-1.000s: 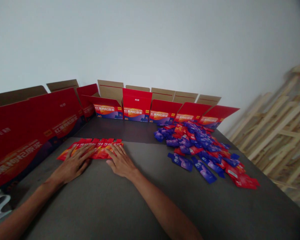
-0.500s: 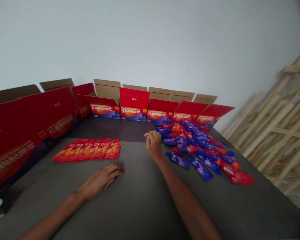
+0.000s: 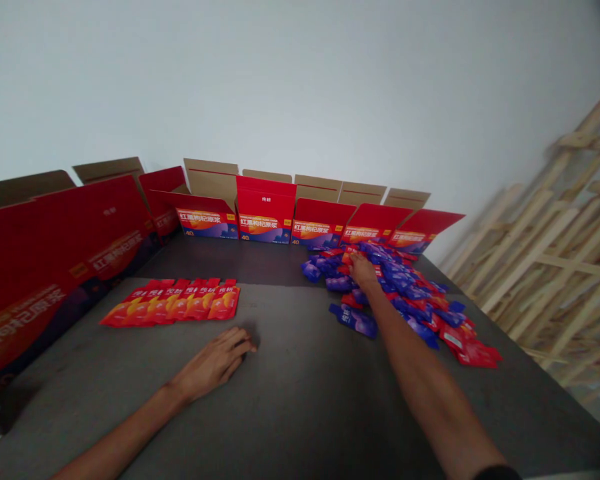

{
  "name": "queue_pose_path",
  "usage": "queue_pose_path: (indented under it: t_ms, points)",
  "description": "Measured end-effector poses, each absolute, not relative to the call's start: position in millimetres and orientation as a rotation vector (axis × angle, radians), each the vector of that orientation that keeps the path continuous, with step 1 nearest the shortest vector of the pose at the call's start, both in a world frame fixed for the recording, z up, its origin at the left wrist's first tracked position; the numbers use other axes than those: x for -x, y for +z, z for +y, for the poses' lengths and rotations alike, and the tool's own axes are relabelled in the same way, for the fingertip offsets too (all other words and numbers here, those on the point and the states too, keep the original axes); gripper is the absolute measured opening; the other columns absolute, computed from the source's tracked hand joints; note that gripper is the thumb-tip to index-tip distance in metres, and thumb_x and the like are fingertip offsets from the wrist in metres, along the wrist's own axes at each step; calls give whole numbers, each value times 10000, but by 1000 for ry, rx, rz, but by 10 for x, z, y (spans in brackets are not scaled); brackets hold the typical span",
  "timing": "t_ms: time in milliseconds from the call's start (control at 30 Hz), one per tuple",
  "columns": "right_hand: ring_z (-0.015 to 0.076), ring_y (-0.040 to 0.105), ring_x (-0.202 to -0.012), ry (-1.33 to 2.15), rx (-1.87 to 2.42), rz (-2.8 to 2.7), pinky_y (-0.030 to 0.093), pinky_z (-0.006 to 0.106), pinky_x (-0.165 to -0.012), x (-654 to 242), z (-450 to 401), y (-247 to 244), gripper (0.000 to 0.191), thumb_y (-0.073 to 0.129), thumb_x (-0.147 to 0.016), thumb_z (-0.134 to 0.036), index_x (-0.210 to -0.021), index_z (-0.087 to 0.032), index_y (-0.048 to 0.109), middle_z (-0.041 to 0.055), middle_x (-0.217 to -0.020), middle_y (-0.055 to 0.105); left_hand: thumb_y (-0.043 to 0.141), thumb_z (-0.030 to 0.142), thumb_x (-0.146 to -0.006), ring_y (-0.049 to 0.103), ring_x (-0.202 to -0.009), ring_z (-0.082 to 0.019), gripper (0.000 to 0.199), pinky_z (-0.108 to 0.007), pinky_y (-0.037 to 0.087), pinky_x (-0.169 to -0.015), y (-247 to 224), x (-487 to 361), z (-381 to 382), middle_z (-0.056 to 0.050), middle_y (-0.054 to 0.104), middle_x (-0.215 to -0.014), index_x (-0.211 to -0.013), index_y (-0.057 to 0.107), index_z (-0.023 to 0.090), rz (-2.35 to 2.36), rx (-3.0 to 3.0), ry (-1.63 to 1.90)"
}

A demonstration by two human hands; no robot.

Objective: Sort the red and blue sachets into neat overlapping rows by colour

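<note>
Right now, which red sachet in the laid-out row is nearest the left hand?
The rightmost sachet, at the row's end, just beyond the left hand; the rest of the row lies farther left.

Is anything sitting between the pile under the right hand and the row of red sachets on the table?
Nothing visible stands in the way. The right hand is on the heap of red and blue sachets, and dark tabletop spans the gap to the row of red sachets. The left hand lies nearer the camera, below that gap.
</note>
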State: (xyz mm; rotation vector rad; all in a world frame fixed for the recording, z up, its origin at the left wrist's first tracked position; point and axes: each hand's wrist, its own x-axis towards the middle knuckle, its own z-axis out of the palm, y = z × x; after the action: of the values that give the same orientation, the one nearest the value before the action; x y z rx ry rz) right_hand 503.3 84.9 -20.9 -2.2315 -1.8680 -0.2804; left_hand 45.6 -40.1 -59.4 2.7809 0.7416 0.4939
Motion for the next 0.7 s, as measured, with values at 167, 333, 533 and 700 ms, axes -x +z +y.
queue_pose_path:
  t_ms: [167,333,533,700]
  points:
    - [294,653,-1123,-308,2306,-1905,409,407,-1008,-5067,806,-252,356,518,-979,-198,-1298,-111,651,214,-1203,712,418,109,-991,570,-1046,-210,292,-359,481,-979,-574,-462,-406,-65,606,-1095,-1143,635,232,751,-2780,487]
    - [284,689,-986,-385,2318,-1862,357,436,-1018,-4997,729,-255,284,487,-993,-205,-1131,-102,713,200,-1022,755,410,115,-997,567,-1069,-212,295,-369,480,-999,-599,-453,-400,-71,608,-1119,-1154,635,225,744,-2784,491]
    - [277,683,-871,-501,2278,-1681,375,421,-913,-4904,538,-59,337,413,-1002,-197,-1090,-95,722,203,-931,755,401,109,-981,591,-1089,-212,322,-379,493,-1018,-564,-450,-405,-69,630,-1134,-1142,649,236,762,-2735,503]
    - [247,679,-954,-559,2102,-1680,388,368,-883,-4559,150,11,308,420,-1028,-225,-1102,-162,713,132,-1019,762,360,177,-1027,640,-1061,-186,303,-334,528,-981,-507,-461,-436,-55,665,-1118,-1151,630,237,854,-2561,613]
